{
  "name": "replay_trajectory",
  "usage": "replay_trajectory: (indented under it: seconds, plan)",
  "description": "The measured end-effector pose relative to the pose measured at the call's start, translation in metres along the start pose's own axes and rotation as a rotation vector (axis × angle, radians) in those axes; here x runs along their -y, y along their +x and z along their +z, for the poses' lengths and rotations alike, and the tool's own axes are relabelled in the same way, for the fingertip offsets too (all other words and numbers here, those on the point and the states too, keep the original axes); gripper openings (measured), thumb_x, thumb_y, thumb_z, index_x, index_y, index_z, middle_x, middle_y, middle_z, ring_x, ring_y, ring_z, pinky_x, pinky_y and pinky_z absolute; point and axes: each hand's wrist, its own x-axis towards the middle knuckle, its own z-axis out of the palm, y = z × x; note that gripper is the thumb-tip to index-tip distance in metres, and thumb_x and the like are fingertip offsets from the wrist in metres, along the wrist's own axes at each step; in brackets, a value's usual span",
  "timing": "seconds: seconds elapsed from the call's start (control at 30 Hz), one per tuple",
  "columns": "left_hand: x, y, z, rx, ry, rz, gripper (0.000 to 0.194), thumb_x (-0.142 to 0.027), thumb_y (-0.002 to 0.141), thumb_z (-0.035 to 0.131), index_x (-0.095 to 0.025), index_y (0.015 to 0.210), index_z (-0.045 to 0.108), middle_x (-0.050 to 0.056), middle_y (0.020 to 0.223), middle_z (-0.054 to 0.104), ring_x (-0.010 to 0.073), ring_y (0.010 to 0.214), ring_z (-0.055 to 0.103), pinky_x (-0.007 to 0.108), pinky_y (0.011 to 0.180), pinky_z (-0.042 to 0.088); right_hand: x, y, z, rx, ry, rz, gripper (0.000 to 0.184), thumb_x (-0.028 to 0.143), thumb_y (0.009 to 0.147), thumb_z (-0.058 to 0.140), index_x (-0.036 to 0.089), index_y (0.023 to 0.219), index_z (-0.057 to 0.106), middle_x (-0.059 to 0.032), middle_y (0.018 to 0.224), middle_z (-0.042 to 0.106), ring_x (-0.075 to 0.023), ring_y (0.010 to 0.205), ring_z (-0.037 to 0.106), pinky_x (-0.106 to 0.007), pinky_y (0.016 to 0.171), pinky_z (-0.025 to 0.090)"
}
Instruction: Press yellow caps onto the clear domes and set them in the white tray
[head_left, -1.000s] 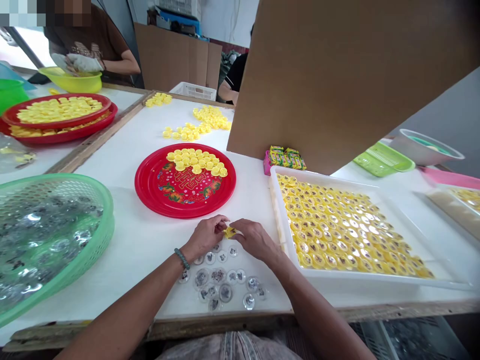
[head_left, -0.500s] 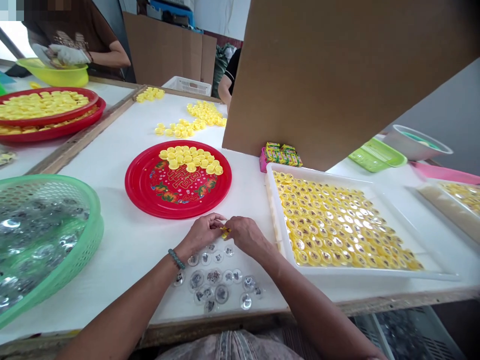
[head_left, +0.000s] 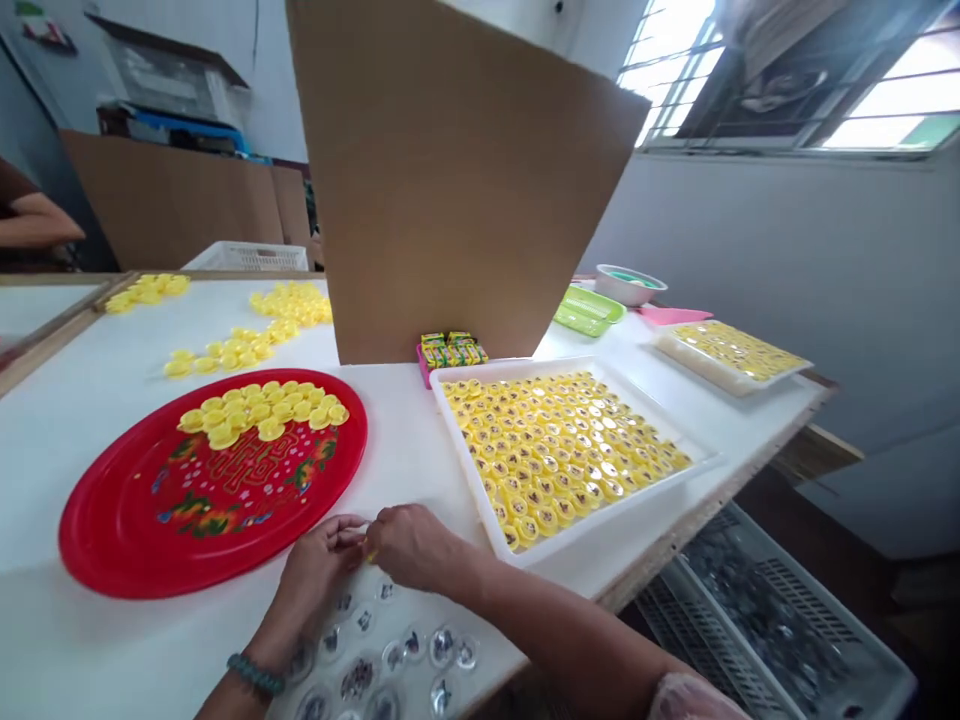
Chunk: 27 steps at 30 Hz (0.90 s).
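My left hand [head_left: 324, 555], with a beaded bracelet [head_left: 256, 676] on its wrist, meets my right hand [head_left: 414, 547] fingertip to fingertip. Pinched between them is a small yellow plastic cap [head_left: 371, 555], mostly covered by my fingers. Below both hands lie several transparent round covers [head_left: 358, 680] with dark printed pictures. A round red tray [head_left: 112, 540] with a floral pattern stands just left of them, bearing loose yellow caps [head_left: 262, 408]. To the right, a white tray [head_left: 600, 518] contains rows of yellow caps with pictures [head_left: 547, 455].
Behind the trays rises a cardboard sheet [head_left: 465, 190], with small yellow-green packets [head_left: 454, 352] at its foot. More yellow caps [head_left: 292, 303] lie at the back. A second filled tray [head_left: 739, 355], a green basket [head_left: 589, 312] and a bowl [head_left: 628, 286] stand right. Crates [head_left: 795, 610] sit below the table edge.
The view has swung right, so the window and crates show more, while the green basket on the left has left the picture. Both hands stay together at the yellow cap.
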Motion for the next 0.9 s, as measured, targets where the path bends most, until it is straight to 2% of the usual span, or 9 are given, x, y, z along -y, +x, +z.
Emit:
replay_trajectory:
  seconds: [0.1, 0.2, 0.3, 0.37, 0.47, 0.57, 0.73, 0.83, 0.9]
  plan:
    - [-0.005, -0.010, 0.004, -0.025, -0.049, 0.017, 0.065, -0.041, 0.053, 0.079, -0.016, 0.107, 0.055, 0.009, 0.089, 0.069, 0.0256, 0.084, 0.064, 0.031, 0.072, 0.050, -0.001, -0.013, -0.008, -0.087, 0.041, 0.053, 0.013, 0.020, 0.077, 0.055, 0.016, 0.086, 0.064, -0.0067, 0.084, 0.068, -0.0174, 0.076, 0.063, -0.024, 0.063, 0.045]
    - [-0.013, -0.023, 0.007, -0.104, -0.047, 0.042, 0.073, -0.049, 0.055, 0.077, -0.014, 0.114, 0.052, 0.011, 0.096, 0.068, 0.0253, 0.086, 0.063, 0.032, 0.073, 0.052, -0.024, -0.027, -0.032, -0.230, 0.085, 0.139, 0.018, 0.024, 0.079, 0.055, 0.016, 0.092, 0.063, -0.0067, 0.086, 0.067, -0.0167, 0.079, 0.062, -0.024, 0.068, 0.045]
    - [-0.015, -0.032, 0.010, -0.168, -0.001, 0.050, 0.067, -0.053, 0.054, 0.076, -0.012, 0.104, 0.059, 0.009, 0.087, 0.068, 0.0219, 0.075, 0.063, 0.030, 0.066, 0.052, -0.075, -0.033, -0.061, -0.349, 0.071, 0.359, 0.022, 0.025, 0.081, 0.053, 0.020, 0.101, 0.061, -0.0042, 0.096, 0.066, -0.0137, 0.083, 0.061, -0.021, 0.072, 0.043]
    - [-0.012, -0.035, 0.013, -0.210, 0.020, 0.063, 0.062, -0.056, 0.053, 0.075, -0.013, 0.096, 0.063, 0.007, 0.080, 0.067, 0.0206, 0.070, 0.062, 0.029, 0.062, 0.052, -0.118, -0.031, -0.074, -0.345, 0.011, 0.525, 0.021, 0.026, 0.083, 0.050, 0.020, 0.099, 0.063, -0.0045, 0.097, 0.066, -0.0144, 0.082, 0.061, -0.022, 0.071, 0.042]
    - [-0.006, -0.036, 0.017, -0.247, 0.058, 0.091, 0.056, -0.057, 0.053, 0.074, -0.014, 0.089, 0.066, 0.006, 0.076, 0.067, 0.0213, 0.069, 0.061, 0.029, 0.061, 0.052, -0.173, -0.020, -0.075, -0.320, -0.029, 0.618, 0.020, 0.021, 0.079, 0.052, 0.015, 0.093, 0.065, -0.0091, 0.092, 0.068, -0.0192, 0.084, 0.061, -0.025, 0.072, 0.042]
    - [-0.002, -0.035, 0.015, -0.246, 0.089, 0.089, 0.054, -0.057, 0.055, 0.073, -0.015, 0.088, 0.067, 0.006, 0.076, 0.067, 0.0221, 0.071, 0.062, 0.030, 0.063, 0.052, -0.203, -0.007, -0.064, -0.285, -0.054, 0.658, 0.019, 0.018, 0.076, 0.054, 0.015, 0.088, 0.067, -0.0098, 0.090, 0.069, -0.0212, 0.085, 0.061, -0.026, 0.073, 0.042]
    - [-0.002, -0.041, 0.002, -0.203, 0.186, 0.047, 0.050, -0.056, 0.059, 0.070, -0.015, 0.088, 0.066, 0.007, 0.081, 0.068, 0.0215, 0.072, 0.063, 0.029, 0.065, 0.053, -0.208, 0.000, -0.061, -0.248, -0.059, 0.657, 0.026, 0.018, 0.077, 0.055, 0.015, 0.100, 0.067, -0.0105, 0.102, 0.067, -0.0222, 0.093, 0.060, -0.028, 0.080, 0.044]
    - [-0.002, -0.050, -0.001, -0.220, 0.314, 0.141, 0.039, -0.049, 0.069, 0.063, -0.017, 0.091, 0.065, 0.006, 0.083, 0.068, 0.0202, 0.075, 0.063, 0.029, 0.069, 0.051, -0.189, -0.007, -0.068, -0.254, -0.056, 0.641, 0.032, 0.019, 0.080, 0.052, 0.011, 0.109, 0.063, -0.0155, 0.114, 0.060, -0.0256, 0.102, 0.056, -0.033, 0.086, 0.043]
    - [-0.002, -0.054, 0.000, -0.211, 0.402, 0.182, 0.032, -0.043, 0.072, 0.061, -0.018, 0.092, 0.066, 0.005, 0.085, 0.068, 0.0194, 0.078, 0.062, 0.028, 0.071, 0.049, -0.162, -0.013, -0.071, -0.308, -0.062, 0.596, 0.033, 0.019, 0.084, 0.048, 0.012, 0.114, 0.060, -0.0160, 0.119, 0.056, -0.0274, 0.108, 0.052, -0.037, 0.089, 0.042]
